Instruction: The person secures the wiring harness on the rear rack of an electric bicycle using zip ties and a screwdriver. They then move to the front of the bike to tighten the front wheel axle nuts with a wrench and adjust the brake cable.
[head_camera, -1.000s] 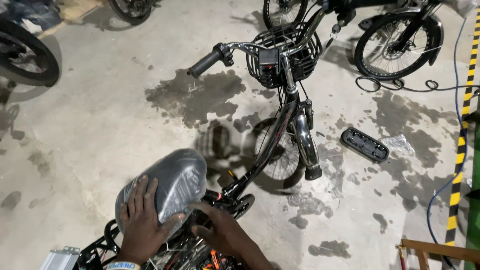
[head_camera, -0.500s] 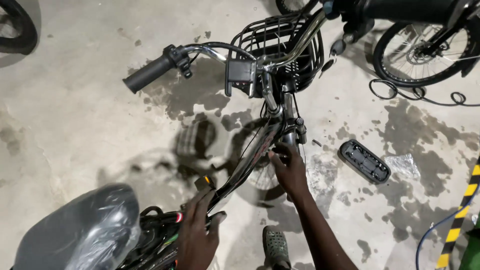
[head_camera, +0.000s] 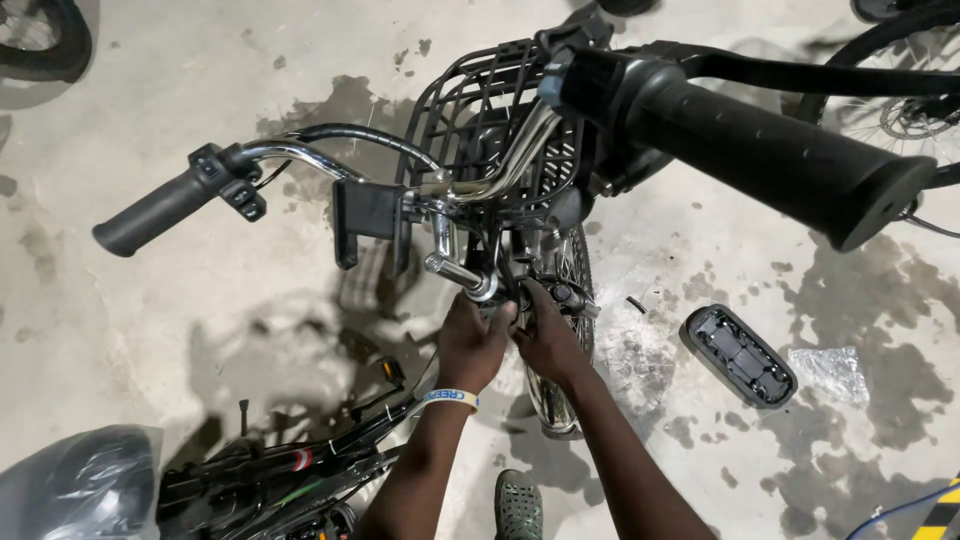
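1. Head view: the left hand (head_camera: 472, 345) and right hand (head_camera: 543, 335) meet just below the chrome stem (head_camera: 462, 272) of the bicycle, fingers curled narrow around the cables and fittings at the head of the frame; what exactly each pinches I cannot tell.
2. Above them sit the black wire basket (head_camera: 490, 125), the left grip (head_camera: 152, 213) and the near right grip (head_camera: 775, 150).
3. A black oblong cover (head_camera: 738, 356) lies on the stained concrete floor (head_camera: 150, 340), well apart to the right.

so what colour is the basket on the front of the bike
Black wire mesh basket, clearest in the head view.
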